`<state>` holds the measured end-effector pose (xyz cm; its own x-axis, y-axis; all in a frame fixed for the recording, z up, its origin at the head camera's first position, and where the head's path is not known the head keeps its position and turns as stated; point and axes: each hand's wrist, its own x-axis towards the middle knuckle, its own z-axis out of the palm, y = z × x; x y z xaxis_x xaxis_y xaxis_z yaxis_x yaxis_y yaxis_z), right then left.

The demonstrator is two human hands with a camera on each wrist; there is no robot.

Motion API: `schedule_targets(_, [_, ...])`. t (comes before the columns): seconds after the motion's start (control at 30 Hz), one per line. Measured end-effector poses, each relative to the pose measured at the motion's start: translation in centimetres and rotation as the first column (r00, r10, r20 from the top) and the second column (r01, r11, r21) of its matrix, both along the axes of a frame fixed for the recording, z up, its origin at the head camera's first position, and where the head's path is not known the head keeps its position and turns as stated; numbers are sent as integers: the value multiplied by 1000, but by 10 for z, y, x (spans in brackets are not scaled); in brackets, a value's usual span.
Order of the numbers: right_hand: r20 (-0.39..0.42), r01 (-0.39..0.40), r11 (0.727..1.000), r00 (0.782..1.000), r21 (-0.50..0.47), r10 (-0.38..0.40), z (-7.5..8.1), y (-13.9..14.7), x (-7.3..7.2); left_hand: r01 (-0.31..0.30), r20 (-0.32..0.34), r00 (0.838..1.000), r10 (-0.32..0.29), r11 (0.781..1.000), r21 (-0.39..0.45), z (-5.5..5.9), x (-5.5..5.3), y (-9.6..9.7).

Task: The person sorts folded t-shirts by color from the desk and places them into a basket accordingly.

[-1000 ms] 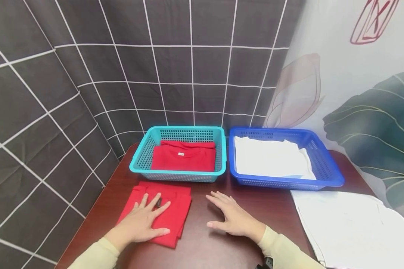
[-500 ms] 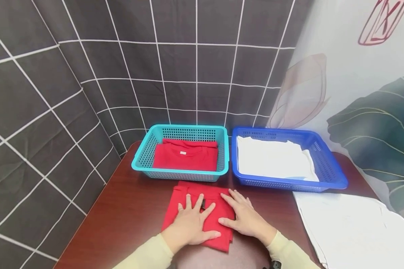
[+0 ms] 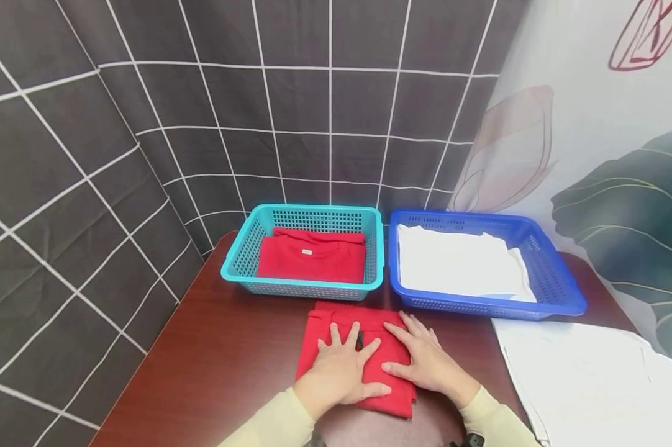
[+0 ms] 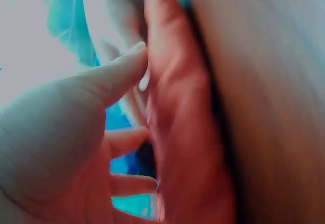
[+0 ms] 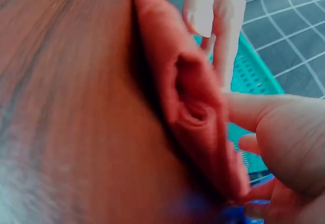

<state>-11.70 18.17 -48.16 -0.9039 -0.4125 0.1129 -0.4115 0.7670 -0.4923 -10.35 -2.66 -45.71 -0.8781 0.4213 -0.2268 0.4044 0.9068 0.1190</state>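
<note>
A folded red shirt point(image 3: 377, 360) lies on the table, a small dark label point(image 3: 360, 339) showing between the left fingers. My left hand point(image 3: 338, 372) rests flat on its middle, fingers spread. On the shirt's right side lies my right hand point(image 3: 425, 360), its fingers fairly straight on the cloth. In the left wrist view, the thumb point(image 4: 124, 69) touches the top of the red cloth point(image 4: 185, 117). The right wrist view shows the rolled folds along the shirt's edge point(image 5: 195, 115), with the right thumb point(image 5: 249, 109) against the top.
Behind the shirt stands a turquoise basket point(image 3: 302, 289) with folded red shirts. Right of it, a blue basket point(image 3: 556, 273) holds folded white cloth point(image 3: 459, 261). White garments point(image 3: 587, 379) lie at the table's right. Brown table point(image 3: 213, 360) shows at left.
The left hand has slid the red shirt from the left to the middle of the table. The right hand has moved slightly right and now rests on the shirt's right side.
</note>
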Motion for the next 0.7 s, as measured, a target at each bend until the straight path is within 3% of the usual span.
schedule_targets(0.13, [-18,75,997,997,9,-74,11,3,1,20,-31,999,-16,991,131,10,-6,-31])
schedule_targets(0.23, [1,150,989,989,6,-150,21,10,1,-34,-92,994,53,979,200,14,-10,-54])
schedule_targets(0.33, [118,159,986,981,-45,-152,28,15,0,-105,-105,985,134,965,242,14,-10,-71])
schedule_targets(0.43, [276,125,975,959,-185,-71,27,17,-2,-133,-66,985,158,950,284,8,-7,-79])
schedule_targets(0.5, [387,111,936,921,-335,30,24,15,-4,-132,-38,987,154,931,341,5,-6,-79])
schedule_targets(0.57, [495,136,861,857,-490,146,19,14,-5,-149,0,986,164,894,422,1,-7,-78])
schedule_targets(0.63, [574,189,782,780,-593,247,14,11,-5,-194,63,980,189,838,510,-2,-11,-78])
schedule_targets(0.7, [617,226,745,728,-628,299,10,8,-4,-286,185,958,218,741,608,-5,-15,-78])
